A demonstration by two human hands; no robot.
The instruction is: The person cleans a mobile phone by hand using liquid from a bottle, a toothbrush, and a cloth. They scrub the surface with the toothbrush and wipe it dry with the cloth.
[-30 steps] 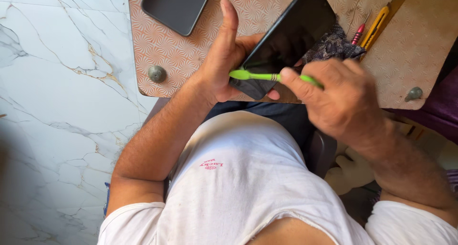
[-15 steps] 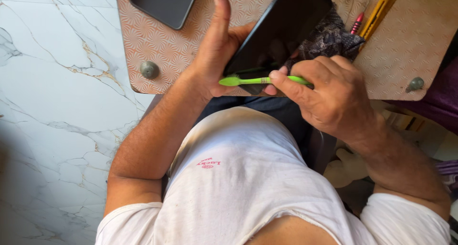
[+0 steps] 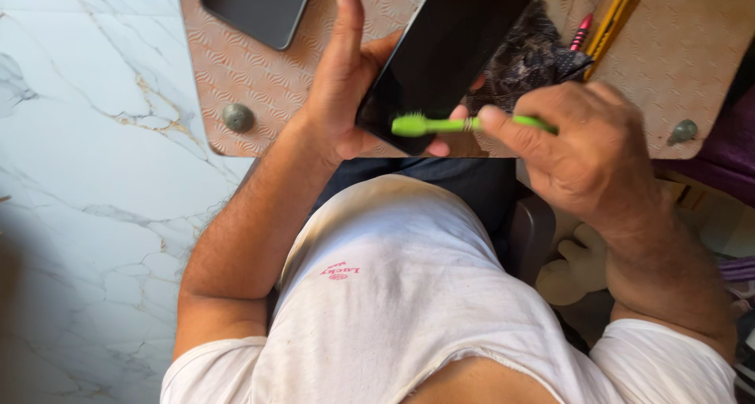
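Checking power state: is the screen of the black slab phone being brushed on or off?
Off, apparently: the black slab phone in the left hand shows a uniformly dark screen.

You have a second dark phone lying flat at the far left of the patterned tabletop. A yellow utility knife and red pen lie beside a dark cloth. Marble floor spreads to your left.

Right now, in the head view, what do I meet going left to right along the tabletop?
Marble floor → second dark phone → left hand → held black phone → right hand with green toothbrush → round metal knob.
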